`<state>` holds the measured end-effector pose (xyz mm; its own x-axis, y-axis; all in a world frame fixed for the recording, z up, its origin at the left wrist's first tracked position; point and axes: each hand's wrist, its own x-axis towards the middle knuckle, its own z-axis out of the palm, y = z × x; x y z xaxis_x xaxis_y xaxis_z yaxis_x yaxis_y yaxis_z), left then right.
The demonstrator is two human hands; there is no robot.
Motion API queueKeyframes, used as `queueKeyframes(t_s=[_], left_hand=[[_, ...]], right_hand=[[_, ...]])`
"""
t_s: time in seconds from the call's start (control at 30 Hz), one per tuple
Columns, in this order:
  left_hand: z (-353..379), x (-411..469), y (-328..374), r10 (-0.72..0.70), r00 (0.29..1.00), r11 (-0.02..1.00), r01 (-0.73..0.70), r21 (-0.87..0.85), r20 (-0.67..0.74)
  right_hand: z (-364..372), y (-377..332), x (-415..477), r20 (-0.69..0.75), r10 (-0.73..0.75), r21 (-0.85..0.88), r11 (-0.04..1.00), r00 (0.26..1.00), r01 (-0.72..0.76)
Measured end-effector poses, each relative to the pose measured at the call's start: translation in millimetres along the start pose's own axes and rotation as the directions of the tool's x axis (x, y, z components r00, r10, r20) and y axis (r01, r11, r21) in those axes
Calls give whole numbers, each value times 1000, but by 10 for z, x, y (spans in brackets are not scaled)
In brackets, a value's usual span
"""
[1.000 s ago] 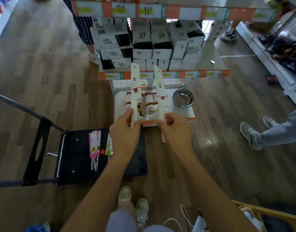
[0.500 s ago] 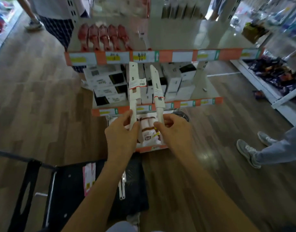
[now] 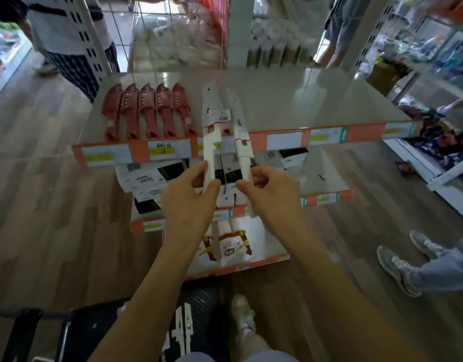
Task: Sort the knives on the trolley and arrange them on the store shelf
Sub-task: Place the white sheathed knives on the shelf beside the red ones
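Observation:
My left hand (image 3: 190, 202) grips the handle of a white sheathed knife (image 3: 211, 126) that points up and away over the front of the top shelf (image 3: 303, 100). My right hand (image 3: 271, 195) grips the handle of a second white knife (image 3: 239, 126), just right of the first. Both blades carry label tags. Several red sheathed knives (image 3: 146, 113) lie in a row on the shelf's left part. At the bottom, the black trolley (image 3: 94, 333) holds more white packaged knives (image 3: 183, 327).
Lower shelves hold white and black boxes (image 3: 146, 178) and packaged goods (image 3: 230, 246). One person stands at the far left (image 3: 68, 48), and another's grey shoes (image 3: 400, 265) are at the right. My own shoe (image 3: 242, 314) is beside the trolley.
My view has tilted up, so the top shelf with the red knives now fills the middle. Both hands have lifted the two white knives up to that shelf's front edge.

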<state>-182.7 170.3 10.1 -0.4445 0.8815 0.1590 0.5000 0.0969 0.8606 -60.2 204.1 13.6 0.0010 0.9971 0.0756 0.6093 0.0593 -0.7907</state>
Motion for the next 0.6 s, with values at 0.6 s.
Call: queueKeyframes(t_s=[0.6], left_hand=[[570,1182,330,-162,976,984,149,-96,-148]], right_hand=[[-86,-44,1793,350,171,352,887,921,-299]])
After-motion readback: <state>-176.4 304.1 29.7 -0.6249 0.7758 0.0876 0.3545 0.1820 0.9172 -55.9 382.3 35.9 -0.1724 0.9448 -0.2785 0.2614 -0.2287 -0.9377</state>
